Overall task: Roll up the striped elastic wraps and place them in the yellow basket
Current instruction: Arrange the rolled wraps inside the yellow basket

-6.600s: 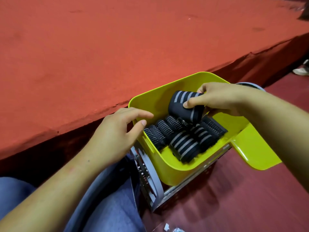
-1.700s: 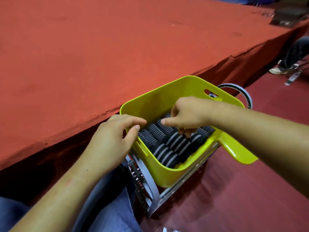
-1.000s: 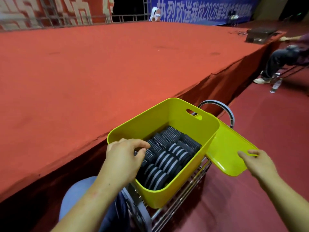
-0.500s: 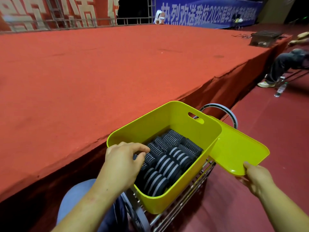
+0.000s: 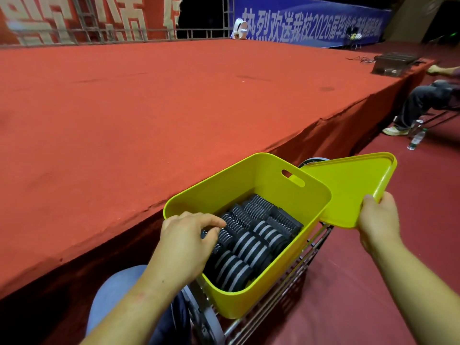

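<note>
Glossy plastic basket (image 5: 281, 257) – ribbed cloth wraps (image 5: 251, 247) – matt red carpet (image 5: 149, 108).

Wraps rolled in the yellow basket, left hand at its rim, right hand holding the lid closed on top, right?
No: the head view shows the right hand holding the lid off to the right of the basket, which stands open. The rest holds.

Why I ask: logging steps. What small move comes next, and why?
Probably swing the flat yellow plastic lid over the yellow plastic basket: rolled black-and-grey striped wraps fill its floor, the right hand grips the lid's edge, and the left hand holds the near rim.
</note>
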Action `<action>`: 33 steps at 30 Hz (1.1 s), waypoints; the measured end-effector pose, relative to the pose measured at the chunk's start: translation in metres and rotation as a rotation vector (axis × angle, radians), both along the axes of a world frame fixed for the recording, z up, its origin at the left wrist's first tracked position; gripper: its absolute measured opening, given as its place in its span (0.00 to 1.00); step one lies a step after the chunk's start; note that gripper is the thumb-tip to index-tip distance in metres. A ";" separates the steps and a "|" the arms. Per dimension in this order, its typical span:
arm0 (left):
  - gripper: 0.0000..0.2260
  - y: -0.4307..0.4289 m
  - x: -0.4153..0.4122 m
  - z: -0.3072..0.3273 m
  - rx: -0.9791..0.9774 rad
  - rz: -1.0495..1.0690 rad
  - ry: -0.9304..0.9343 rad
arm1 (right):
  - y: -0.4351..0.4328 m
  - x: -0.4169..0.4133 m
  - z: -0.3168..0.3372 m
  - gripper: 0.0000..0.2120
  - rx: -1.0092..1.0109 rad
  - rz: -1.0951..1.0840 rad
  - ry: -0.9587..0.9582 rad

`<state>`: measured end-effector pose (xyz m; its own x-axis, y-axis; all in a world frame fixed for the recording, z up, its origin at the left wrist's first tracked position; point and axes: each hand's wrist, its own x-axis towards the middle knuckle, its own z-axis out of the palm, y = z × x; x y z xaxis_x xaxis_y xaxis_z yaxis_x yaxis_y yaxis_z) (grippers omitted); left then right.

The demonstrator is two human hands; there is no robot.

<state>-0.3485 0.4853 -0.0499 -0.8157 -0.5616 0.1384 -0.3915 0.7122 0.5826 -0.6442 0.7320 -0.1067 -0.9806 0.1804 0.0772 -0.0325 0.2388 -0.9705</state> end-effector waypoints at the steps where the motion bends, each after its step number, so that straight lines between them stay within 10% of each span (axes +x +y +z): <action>1: 0.08 0.000 0.000 0.001 -0.005 -0.006 0.009 | -0.002 -0.001 0.003 0.14 0.008 0.003 0.017; 15: 0.08 -0.006 0.017 -0.003 -0.066 0.009 0.051 | -0.002 -0.001 0.024 0.13 0.016 0.070 -0.009; 33: 0.06 -0.007 0.021 -0.012 0.035 0.000 0.207 | -0.069 0.136 0.100 0.25 0.715 0.557 0.527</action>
<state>-0.3274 0.4779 -0.0620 -0.7719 -0.5690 0.2834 -0.2610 0.6902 0.6749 -0.5078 0.6632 -0.0065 -0.7220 -0.5423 0.4298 -0.6919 0.5725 -0.4399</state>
